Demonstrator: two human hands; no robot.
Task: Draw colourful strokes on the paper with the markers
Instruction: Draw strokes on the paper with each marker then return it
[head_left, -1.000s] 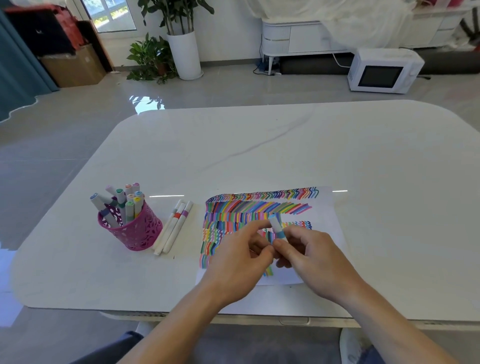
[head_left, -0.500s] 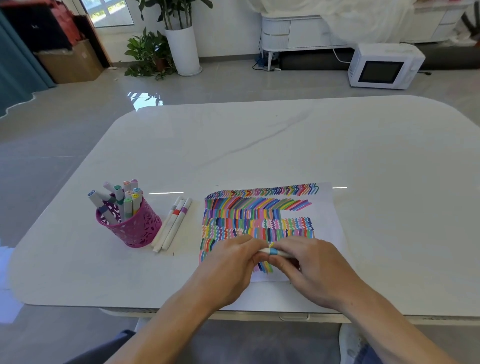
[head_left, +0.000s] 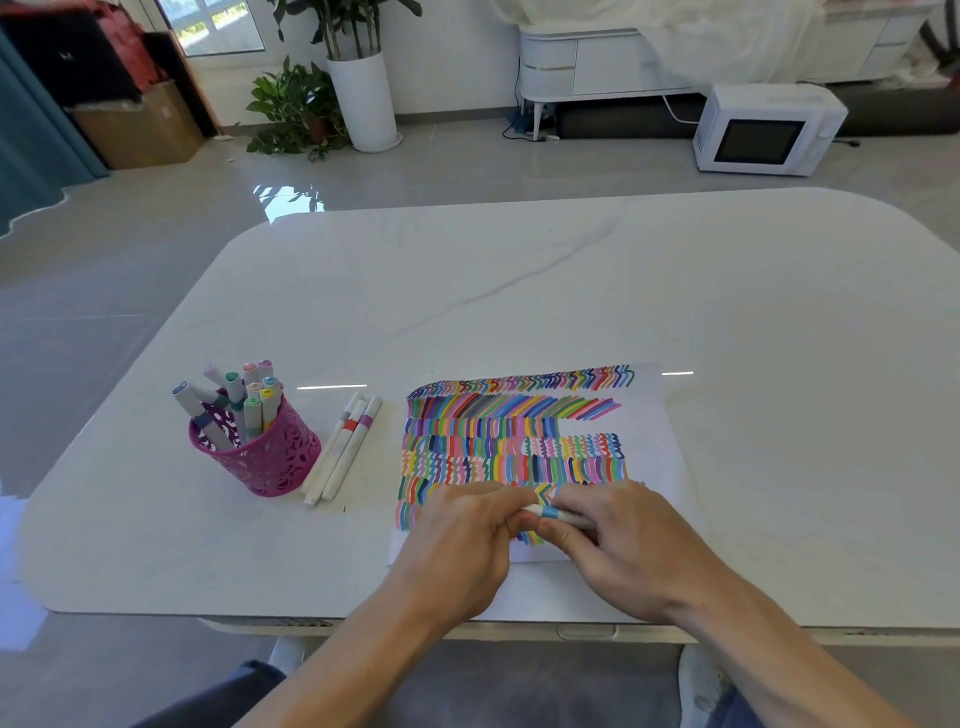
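You hold one white marker with a blue band (head_left: 551, 514) between both hands, just above the lower part of the paper (head_left: 657, 431). The marker lies almost level. Your left hand (head_left: 462, 540) pinches its left end with curled fingers, and your right hand (head_left: 623, 551) has its fingers and thumb curled round the barrel. I cannot tell if the cap is on or off.

The paper lies flat on the counter (head_left: 519, 291) under your hands and reaches away from them. Rows of colourful strokes cover most of it. A bare white strip is at the right of your right hand.

To the left of your left hand, three white markers (head_left: 345, 447) lie side by side on the counter. Further left, just beside them, a pink holder (head_left: 275, 462) stands upright with many markers in it.

The counter is white, glossy, with a thin grey vein. Beyond it the floor (head_left: 467, 166) is shiny grey. There stand a white microwave (head_left: 763, 130), a tall white plant pot (head_left: 363, 98) and a cardboard box (head_left: 140, 124).
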